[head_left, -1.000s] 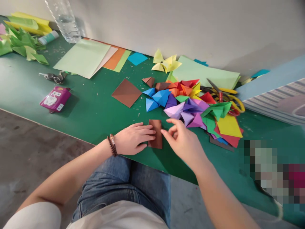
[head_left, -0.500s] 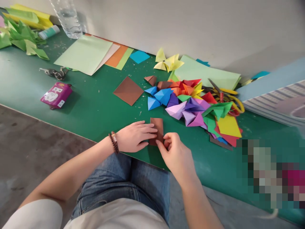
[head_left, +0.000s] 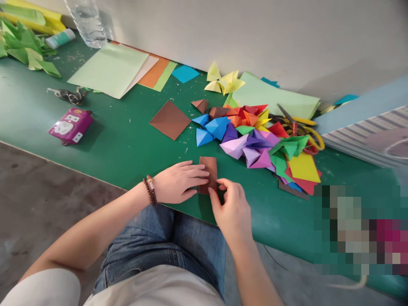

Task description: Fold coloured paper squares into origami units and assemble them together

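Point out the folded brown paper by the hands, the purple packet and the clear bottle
Folded brown paper (head_left: 212, 171): head view, on its upper right part.
Purple packet (head_left: 74, 126): head view, middle of its top.
Clear bottle (head_left: 87, 24): head view, on its side.

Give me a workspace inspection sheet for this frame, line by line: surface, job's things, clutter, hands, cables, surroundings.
Surface: green table, scattered with tiny scraps.
Job's things: brown strip, lying on the table; brown square, beyond it to the left.
Clutter: folded pieces in many colours, scissors, purple packet, bottle.
Hands: left hand lies with its fingers on the brown strip; right hand has thumb and finger at its right edge, grip unclear.
Cables: pale strand at lower right; cannot tell whether it is a cable.
Surroundings: pale wall, grey floor; pixelation hides part of the right side.
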Motion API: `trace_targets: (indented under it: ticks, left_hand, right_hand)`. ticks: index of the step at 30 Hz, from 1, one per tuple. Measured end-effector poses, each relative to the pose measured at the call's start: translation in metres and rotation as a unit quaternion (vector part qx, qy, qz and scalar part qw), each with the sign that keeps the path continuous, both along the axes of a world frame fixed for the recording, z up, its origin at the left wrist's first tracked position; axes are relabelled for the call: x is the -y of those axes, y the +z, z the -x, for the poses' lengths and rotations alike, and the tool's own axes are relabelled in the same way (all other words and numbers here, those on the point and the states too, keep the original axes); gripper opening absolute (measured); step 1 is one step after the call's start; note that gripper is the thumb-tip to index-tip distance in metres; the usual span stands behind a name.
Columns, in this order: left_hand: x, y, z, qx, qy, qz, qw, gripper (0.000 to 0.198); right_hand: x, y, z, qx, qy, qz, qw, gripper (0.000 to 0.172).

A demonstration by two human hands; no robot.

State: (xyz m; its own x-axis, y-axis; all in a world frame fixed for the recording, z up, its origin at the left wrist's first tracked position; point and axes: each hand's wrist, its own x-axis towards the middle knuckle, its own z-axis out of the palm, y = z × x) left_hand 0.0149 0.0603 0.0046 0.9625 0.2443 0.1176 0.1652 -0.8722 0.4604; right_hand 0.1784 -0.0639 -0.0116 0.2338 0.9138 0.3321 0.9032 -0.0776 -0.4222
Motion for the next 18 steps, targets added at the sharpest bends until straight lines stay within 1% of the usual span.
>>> trace_targets:
  ticks: [9, 18]
  left_hand:
    - [-0.0006, -0.0005, -0.0006, -0.003, -0.002, -0.003, 1.000, 0.040]
    - [-0.0002, -0.0003, -0.0003, 0.003, -0.003, -0.006, 1.000, 0.040]
  right_hand:
    - [0.0003, -0.0006, 0.0004, -0.006, -0.004, 0.000, 1.000, 0.016]
    - [-0.0009, -0.0009, 0.0008, -0.004, 0.003, -0.002, 1.000, 0.019]
